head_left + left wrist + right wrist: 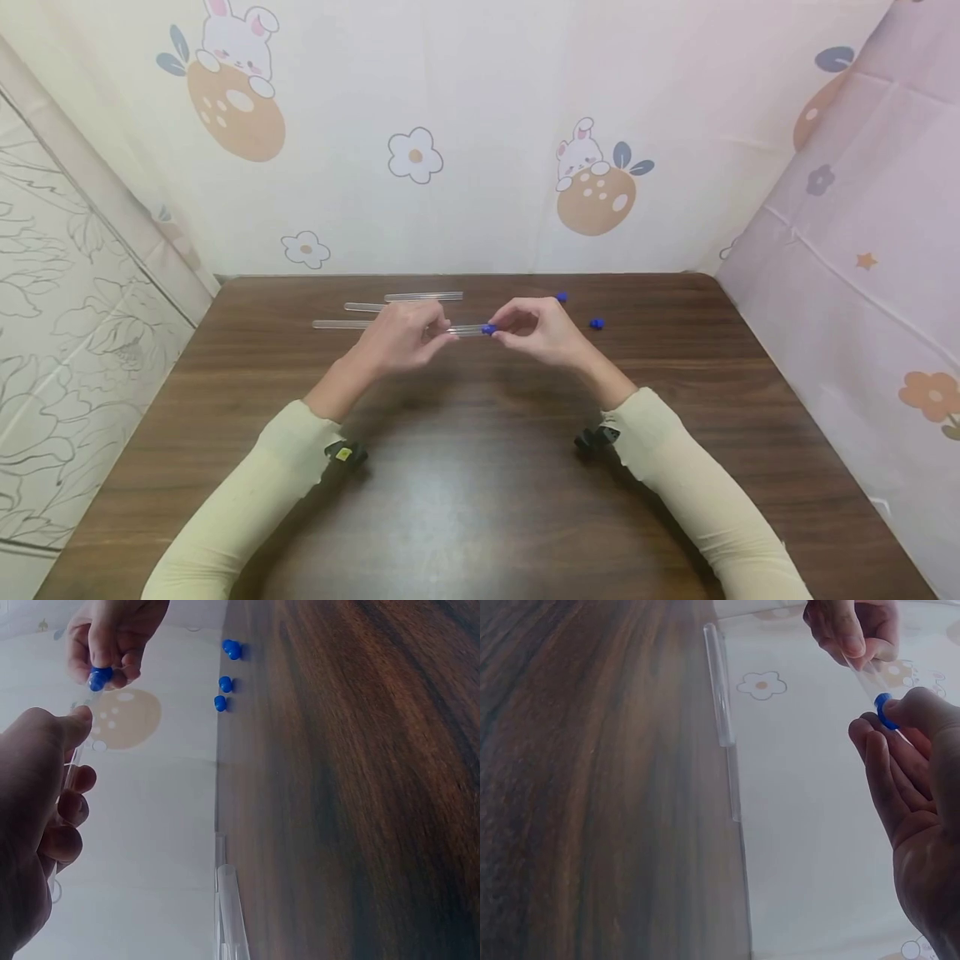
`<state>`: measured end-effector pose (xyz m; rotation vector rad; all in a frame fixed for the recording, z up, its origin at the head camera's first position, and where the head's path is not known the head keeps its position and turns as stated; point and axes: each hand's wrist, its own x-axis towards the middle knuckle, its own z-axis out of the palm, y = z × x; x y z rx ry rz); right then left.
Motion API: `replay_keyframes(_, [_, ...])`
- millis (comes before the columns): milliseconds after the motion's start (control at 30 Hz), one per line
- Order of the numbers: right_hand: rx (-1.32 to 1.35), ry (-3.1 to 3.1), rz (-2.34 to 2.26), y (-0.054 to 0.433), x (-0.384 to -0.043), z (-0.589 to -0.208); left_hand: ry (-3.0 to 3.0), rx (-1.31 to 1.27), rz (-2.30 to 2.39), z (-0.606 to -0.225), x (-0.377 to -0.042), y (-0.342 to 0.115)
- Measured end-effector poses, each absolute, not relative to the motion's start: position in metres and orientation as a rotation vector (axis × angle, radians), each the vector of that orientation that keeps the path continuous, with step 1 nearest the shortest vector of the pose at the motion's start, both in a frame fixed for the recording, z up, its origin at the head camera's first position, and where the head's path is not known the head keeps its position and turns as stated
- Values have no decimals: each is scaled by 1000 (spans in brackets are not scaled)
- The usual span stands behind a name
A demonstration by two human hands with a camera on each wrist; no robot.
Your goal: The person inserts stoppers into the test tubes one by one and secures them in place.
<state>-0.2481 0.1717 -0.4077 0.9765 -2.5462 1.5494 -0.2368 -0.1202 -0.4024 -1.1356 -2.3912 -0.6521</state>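
Note:
My left hand [405,333] grips a clear test tube [468,330], its fingers curled round the tube in the left wrist view. At the tube's right end, my right hand [542,331] pinches a blue stopper [489,330] between thumb and fingers. In the right wrist view the stopper [886,711] sits at the tube's mouth, in line with it. The left hand covers the tube's far end in the head view. Both hands are held above the table, near its back edge.
Clear test tubes [423,297] lie side by side on the brown table [465,467], behind and left of the left hand, which hides part of them. Loose blue stoppers [597,324] lie behind and right of the right hand. A printed curtain [487,192] hangs along the back edge.

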Motion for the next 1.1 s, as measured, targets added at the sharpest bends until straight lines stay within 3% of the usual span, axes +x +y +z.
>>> replay_keyframes(1100, [1020, -2541, 1532, 176, -252, -408, -2506, -1071, -694, -398, -234, -124])
